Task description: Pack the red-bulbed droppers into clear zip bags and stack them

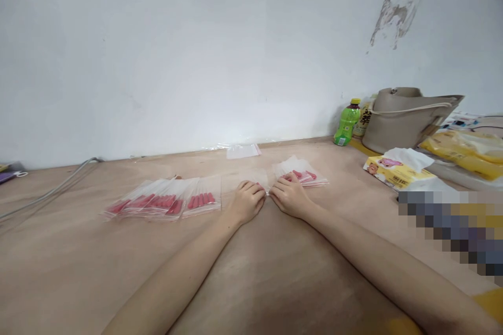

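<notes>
My left hand (248,202) and my right hand (290,196) rest close together on the table, fingers curled and closed. Between them they pinch the near edge of a small clear zip-lock bag (256,175), which lies mostly behind my fingers. What is inside it is largely hidden. To the left lies an overlapping row of zip-lock bags (157,201) holding short red sticks, the rightmost bag (201,198) showing several side by side. Just beyond my right hand is another small pile of bags (306,173) with red sticks.
A flat white zip-lock bag (241,152) lies near the wall. On the right stand a green bottle (347,122), a grey-beige bag (398,122) and a yellow tissue box (396,173), with yellow packaging (467,149) behind. A grey cable (58,191) crosses the table's left side.
</notes>
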{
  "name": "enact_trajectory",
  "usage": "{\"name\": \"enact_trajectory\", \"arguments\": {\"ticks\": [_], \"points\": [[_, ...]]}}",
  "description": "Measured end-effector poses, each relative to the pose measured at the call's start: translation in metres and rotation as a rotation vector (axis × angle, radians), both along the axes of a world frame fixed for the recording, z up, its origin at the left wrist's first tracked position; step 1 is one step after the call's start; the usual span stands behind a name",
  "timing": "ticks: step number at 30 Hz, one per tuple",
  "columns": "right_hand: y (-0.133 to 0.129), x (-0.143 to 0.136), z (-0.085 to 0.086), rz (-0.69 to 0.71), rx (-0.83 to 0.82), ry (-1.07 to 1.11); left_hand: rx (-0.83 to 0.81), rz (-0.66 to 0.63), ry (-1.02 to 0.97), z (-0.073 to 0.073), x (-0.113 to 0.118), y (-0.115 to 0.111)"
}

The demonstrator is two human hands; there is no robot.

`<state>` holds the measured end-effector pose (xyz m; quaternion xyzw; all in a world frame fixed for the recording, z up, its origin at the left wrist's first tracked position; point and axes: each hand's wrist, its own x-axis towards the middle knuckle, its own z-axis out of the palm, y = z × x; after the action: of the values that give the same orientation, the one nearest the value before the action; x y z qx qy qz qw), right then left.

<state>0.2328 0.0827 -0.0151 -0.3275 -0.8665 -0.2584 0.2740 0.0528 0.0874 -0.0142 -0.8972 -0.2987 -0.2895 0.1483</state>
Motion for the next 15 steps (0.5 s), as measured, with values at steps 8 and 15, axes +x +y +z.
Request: {"name": "enact_trajectory", "arguments": {"ticks": [8,15], "points": [[0.0009,-0.0002,-0.0025,0.029,-0.029,0.032,0.107,-0.028,0.072,-0.0037,0.005,0.0078],[-0.001,-0.0016,0.0001,0.003,-0.011,0.03,0.136,-0.044,0.103,0.0003,0.0047,0.0065]]}}
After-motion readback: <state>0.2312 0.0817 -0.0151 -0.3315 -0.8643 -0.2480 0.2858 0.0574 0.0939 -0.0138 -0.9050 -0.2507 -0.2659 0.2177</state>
